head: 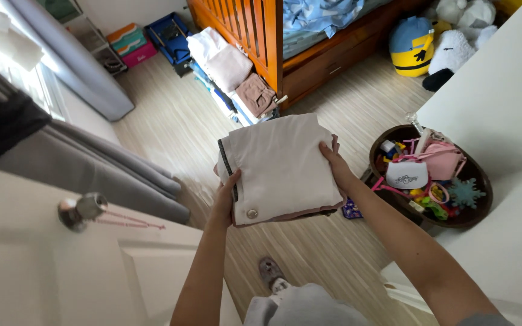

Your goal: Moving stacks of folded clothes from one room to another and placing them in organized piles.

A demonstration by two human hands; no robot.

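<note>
Left hand and right hand grip 1 stack of folded clothes from either side, carrying it; setting down needs level support.

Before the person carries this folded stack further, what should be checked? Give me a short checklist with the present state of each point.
1. Left hand holds the near left edge of the stack of folded clothes: ok.
2. Right hand supports the right edge: ok.
3. Stack lies level and squared: ok; a pink layer shows underneath.
4. Floor ahead free: not ok; piles of folded clothes lie beside the wooden bed.
5. Round toy basket at the right: close to the path, not ok.
6. Grip under the stack: cannot tell.
</note>
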